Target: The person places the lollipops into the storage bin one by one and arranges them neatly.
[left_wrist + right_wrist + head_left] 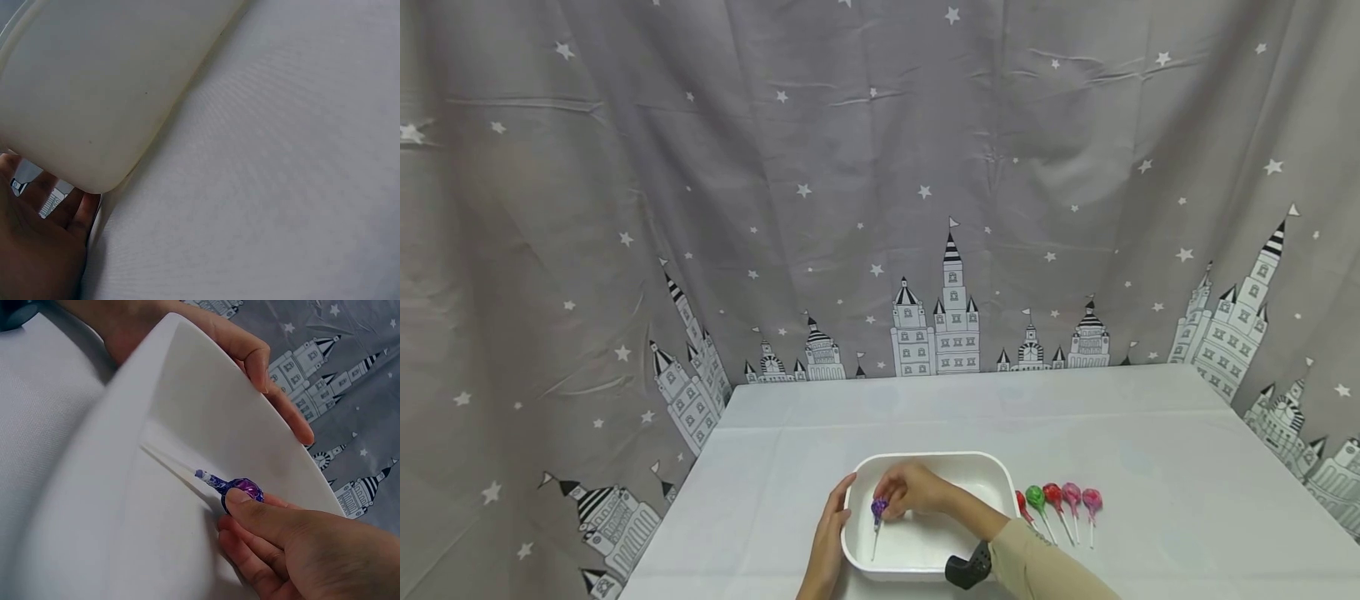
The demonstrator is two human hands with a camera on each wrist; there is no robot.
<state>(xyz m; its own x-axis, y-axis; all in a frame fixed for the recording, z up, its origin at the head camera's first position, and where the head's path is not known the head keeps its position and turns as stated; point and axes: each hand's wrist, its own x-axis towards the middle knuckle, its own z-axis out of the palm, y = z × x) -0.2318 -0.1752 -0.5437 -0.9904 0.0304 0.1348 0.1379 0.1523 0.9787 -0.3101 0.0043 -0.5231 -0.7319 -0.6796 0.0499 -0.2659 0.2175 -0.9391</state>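
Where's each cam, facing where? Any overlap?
Head: worn on head, facing forward and down at white tray, castle-print curtain; left hand, right hand, right sleeve show.
Left wrist: on left wrist, facing white tray's outside and tabletop; left hand partly shows.
Right wrist: on right wrist, facing into white tray; both hands show.
Shared: head and right wrist both show purple lollipop pinched in right hand.

Head camera: distant, elevated; faces forward and down over the curtain (pixel 850 167) and table (pixel 1150 450). Left wrist camera: close; faces the outer wall of the tray (pixel 112 94). Right wrist camera: close, tilted into the tray; shares the lollipop (pixel 247 486) with head.
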